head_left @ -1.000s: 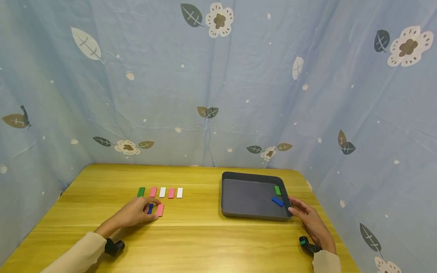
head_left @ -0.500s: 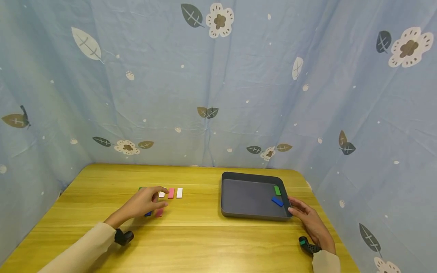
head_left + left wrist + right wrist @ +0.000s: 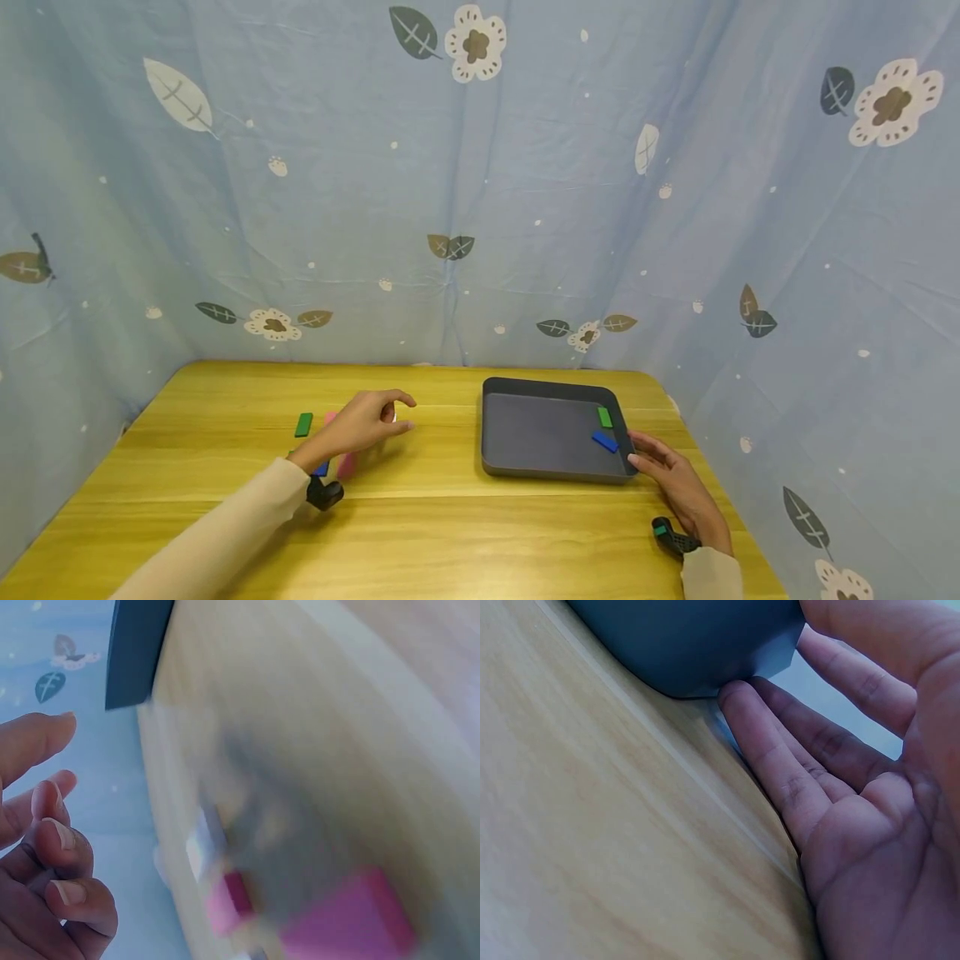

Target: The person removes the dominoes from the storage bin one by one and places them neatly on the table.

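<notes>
My left hand (image 3: pixel 362 422) hovers over the small flat blocks at the left of the table, thumb and forefinger apart, holding nothing. In the left wrist view a pink block (image 3: pixel 349 922) and a white block (image 3: pixel 206 841) lie below it, blurred. Around the wrist in the head view show a green block (image 3: pixel 303 425), a blue block (image 3: pixel 322 469) and a pink block (image 3: pixel 346 465); the hand and forearm cover others. My right hand (image 3: pixel 675 479) holds the right wall of a dark grey tray (image 3: pixel 558 477), fingers against its outside, thumb at the rim.
Inside the tray, near its right wall, lie a green block (image 3: pixel 604 417) and a blue block (image 3: pixel 604 442). Bare wooden tabletop (image 3: pixel 442 533) stretches in front and between tray and blocks. A patterned blue curtain (image 3: pixel 450 183) hangs behind and at the sides.
My left hand lifts away from the near pink block and moves right and farther back, across the row of blocks. My right hand and the tray keep their place.
</notes>
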`<state>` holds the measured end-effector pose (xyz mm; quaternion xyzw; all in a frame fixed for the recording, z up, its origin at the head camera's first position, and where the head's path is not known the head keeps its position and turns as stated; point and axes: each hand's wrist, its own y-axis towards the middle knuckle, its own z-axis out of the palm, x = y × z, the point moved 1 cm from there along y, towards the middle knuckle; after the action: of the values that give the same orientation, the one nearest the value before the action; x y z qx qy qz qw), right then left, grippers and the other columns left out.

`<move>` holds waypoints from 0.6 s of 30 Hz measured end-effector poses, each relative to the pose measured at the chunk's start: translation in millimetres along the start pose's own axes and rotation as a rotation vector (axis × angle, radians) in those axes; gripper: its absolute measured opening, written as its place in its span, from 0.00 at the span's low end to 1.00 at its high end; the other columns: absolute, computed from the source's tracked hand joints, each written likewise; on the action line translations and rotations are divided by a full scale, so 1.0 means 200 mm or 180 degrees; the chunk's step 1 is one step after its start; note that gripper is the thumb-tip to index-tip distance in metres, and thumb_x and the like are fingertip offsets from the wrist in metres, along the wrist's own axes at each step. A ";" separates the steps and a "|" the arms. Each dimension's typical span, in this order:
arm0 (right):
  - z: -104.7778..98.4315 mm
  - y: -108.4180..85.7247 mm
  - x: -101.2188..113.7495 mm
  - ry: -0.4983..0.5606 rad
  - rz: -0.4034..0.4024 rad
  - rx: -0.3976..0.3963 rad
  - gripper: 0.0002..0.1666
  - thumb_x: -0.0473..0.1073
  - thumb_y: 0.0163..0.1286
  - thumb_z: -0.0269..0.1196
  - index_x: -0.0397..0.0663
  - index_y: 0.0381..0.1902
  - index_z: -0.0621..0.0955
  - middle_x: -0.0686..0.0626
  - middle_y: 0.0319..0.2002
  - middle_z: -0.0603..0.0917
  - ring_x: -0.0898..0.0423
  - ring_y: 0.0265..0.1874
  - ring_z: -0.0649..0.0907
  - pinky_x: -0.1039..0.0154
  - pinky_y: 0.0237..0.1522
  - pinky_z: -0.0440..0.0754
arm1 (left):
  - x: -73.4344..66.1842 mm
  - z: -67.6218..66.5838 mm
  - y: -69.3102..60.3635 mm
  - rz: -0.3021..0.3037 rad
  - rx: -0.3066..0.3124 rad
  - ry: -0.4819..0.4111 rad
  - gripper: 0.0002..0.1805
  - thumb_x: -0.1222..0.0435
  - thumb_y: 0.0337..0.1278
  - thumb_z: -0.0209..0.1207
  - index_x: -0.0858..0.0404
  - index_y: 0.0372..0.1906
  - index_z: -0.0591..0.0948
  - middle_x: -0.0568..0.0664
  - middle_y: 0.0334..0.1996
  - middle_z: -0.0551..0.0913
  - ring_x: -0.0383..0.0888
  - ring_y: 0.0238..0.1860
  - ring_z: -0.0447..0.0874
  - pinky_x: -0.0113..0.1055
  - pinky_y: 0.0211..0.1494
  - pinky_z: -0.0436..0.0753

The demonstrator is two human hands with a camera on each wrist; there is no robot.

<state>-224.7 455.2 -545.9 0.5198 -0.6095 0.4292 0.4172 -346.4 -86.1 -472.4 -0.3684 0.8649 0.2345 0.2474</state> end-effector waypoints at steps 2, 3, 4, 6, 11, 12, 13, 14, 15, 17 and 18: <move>0.00 0.00 0.00 0.0013 0.0011 0.0001 0.38 0.51 0.75 0.66 0.49 0.78 0.68 0.43 0.75 0.67 0.70 0.59 0.75 0.78 0.55 0.71 | -0.03 0.02 0.04 0.0060 -0.0003 0.0014 0.15 0.60 0.65 0.69 0.60 0.54 0.85 0.39 0.20 0.73 0.34 0.19 0.67 0.32 0.27 0.70; 0.00 0.00 0.01 0.0018 0.0016 0.0001 0.38 0.51 0.75 0.66 0.48 0.78 0.68 0.43 0.75 0.67 0.70 0.59 0.75 0.78 0.55 0.72 | -0.05 0.03 0.06 0.0075 0.0004 0.0008 0.15 0.60 0.65 0.69 0.60 0.53 0.85 0.39 0.20 0.73 0.34 0.19 0.67 0.32 0.28 0.70; 0.00 0.00 0.01 0.0016 0.0015 -0.0001 0.38 0.51 0.75 0.66 0.48 0.78 0.68 0.43 0.75 0.67 0.70 0.58 0.75 0.78 0.55 0.72 | -0.06 0.04 0.09 0.0085 0.0013 -0.0011 0.15 0.60 0.65 0.69 0.59 0.53 0.85 0.39 0.20 0.73 0.35 0.19 0.67 0.32 0.27 0.71; 0.00 0.00 0.01 0.0006 0.0013 -0.0003 0.38 0.51 0.75 0.66 0.48 0.78 0.68 0.43 0.75 0.67 0.70 0.58 0.75 0.78 0.55 0.71 | -0.09 0.07 0.13 0.0128 0.0029 -0.0025 0.15 0.59 0.65 0.69 0.59 0.53 0.86 0.39 0.20 0.74 0.35 0.20 0.68 0.32 0.28 0.71; 0.00 0.00 0.01 0.0020 0.0037 -0.0029 0.38 0.51 0.74 0.66 0.49 0.77 0.68 0.44 0.74 0.69 0.69 0.59 0.76 0.78 0.55 0.71 | -0.16 0.13 0.23 0.0202 0.0103 -0.0077 0.15 0.58 0.66 0.69 0.58 0.54 0.86 0.39 0.20 0.74 0.35 0.20 0.69 0.32 0.29 0.72; 0.00 0.00 0.01 0.0027 0.0042 -0.0037 0.38 0.51 0.74 0.67 0.49 0.77 0.69 0.44 0.74 0.69 0.68 0.59 0.76 0.78 0.55 0.71 | -0.17 0.14 0.25 0.0224 0.0115 -0.0090 0.15 0.58 0.65 0.69 0.58 0.54 0.86 0.39 0.20 0.75 0.35 0.21 0.70 0.32 0.29 0.72; 0.00 0.00 0.00 0.0028 0.0035 -0.0025 0.39 0.51 0.74 0.66 0.48 0.77 0.68 0.44 0.74 0.68 0.68 0.59 0.75 0.78 0.55 0.71 | -0.19 0.16 0.27 0.0244 0.0125 -0.0099 0.16 0.58 0.65 0.69 0.58 0.54 0.86 0.39 0.20 0.74 0.35 0.21 0.70 0.32 0.30 0.72; 0.00 0.00 0.00 0.0029 0.0031 -0.0032 0.39 0.51 0.74 0.67 0.48 0.77 0.68 0.44 0.74 0.69 0.68 0.59 0.75 0.78 0.55 0.71 | -0.20 0.17 0.29 0.0269 0.0128 -0.0109 0.16 0.58 0.65 0.69 0.59 0.54 0.86 0.39 0.20 0.74 0.35 0.21 0.70 0.32 0.30 0.72; 0.00 0.00 0.00 0.0028 0.0024 -0.0036 0.39 0.51 0.74 0.67 0.48 0.77 0.69 0.44 0.74 0.69 0.68 0.59 0.75 0.78 0.55 0.71 | -0.21 0.19 0.31 0.0289 0.0128 -0.0112 0.16 0.58 0.65 0.69 0.59 0.54 0.86 0.39 0.20 0.74 0.34 0.21 0.70 0.32 0.30 0.72; 0.00 0.00 0.00 0.0031 0.0016 -0.0031 0.38 0.51 0.74 0.67 0.48 0.77 0.69 0.44 0.74 0.69 0.69 0.59 0.75 0.78 0.55 0.71 | -0.24 0.22 0.35 0.0338 0.0115 -0.0112 0.16 0.58 0.64 0.70 0.60 0.54 0.86 0.39 0.20 0.74 0.34 0.22 0.70 0.32 0.31 0.73; 0.00 0.00 0.00 0.0030 0.0011 -0.0029 0.38 0.51 0.74 0.67 0.48 0.77 0.69 0.44 0.74 0.69 0.69 0.59 0.75 0.78 0.55 0.71 | -0.26 0.23 0.37 0.0355 0.0110 -0.0107 0.16 0.58 0.64 0.70 0.60 0.53 0.86 0.39 0.20 0.74 0.34 0.22 0.70 0.32 0.31 0.73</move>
<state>-224.1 455.2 -545.4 0.5149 -0.6104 0.4296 0.4216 -358.7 13.5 -461.2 -0.3113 0.8837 0.2392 0.2548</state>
